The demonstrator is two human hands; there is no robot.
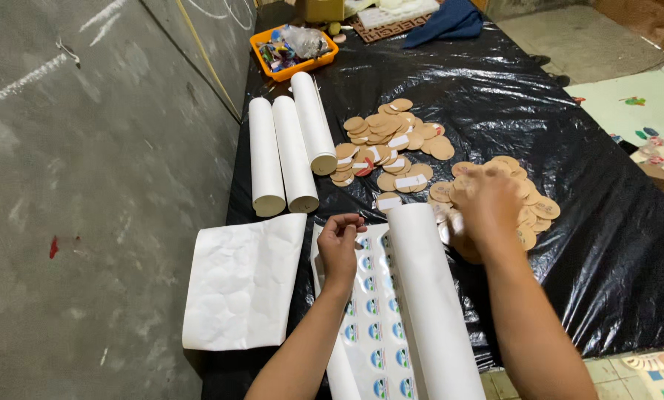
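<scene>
Concrete floor [87, 185], grey and marked with pale streaks, fills the left side. Next to it runs a long counter covered in shiny black plastic sheeting [539, 118]. Over its left edge hangs a crumpled white backing sheet with empty round outlines [239, 285]. Beyond that lie three rolls of white paper [291, 144] side by side, and behind them, at the far end, an orange plastic tray of small mixed items [291, 48]. The left hand [339, 244] is half curled, its fingertips pinching the top edge of a partly unrolled sheet of round blue-and-white stickers [373, 318]. The sheet's curled white roll [432, 296] lies just right of that hand. Farther back sits a heap of round tan wooden discs [391, 144], some with white strips. The right hand [487, 204], blurred, is over a second pile of similar tan discs [528, 204]; whether it grips anything cannot be told.
</scene>
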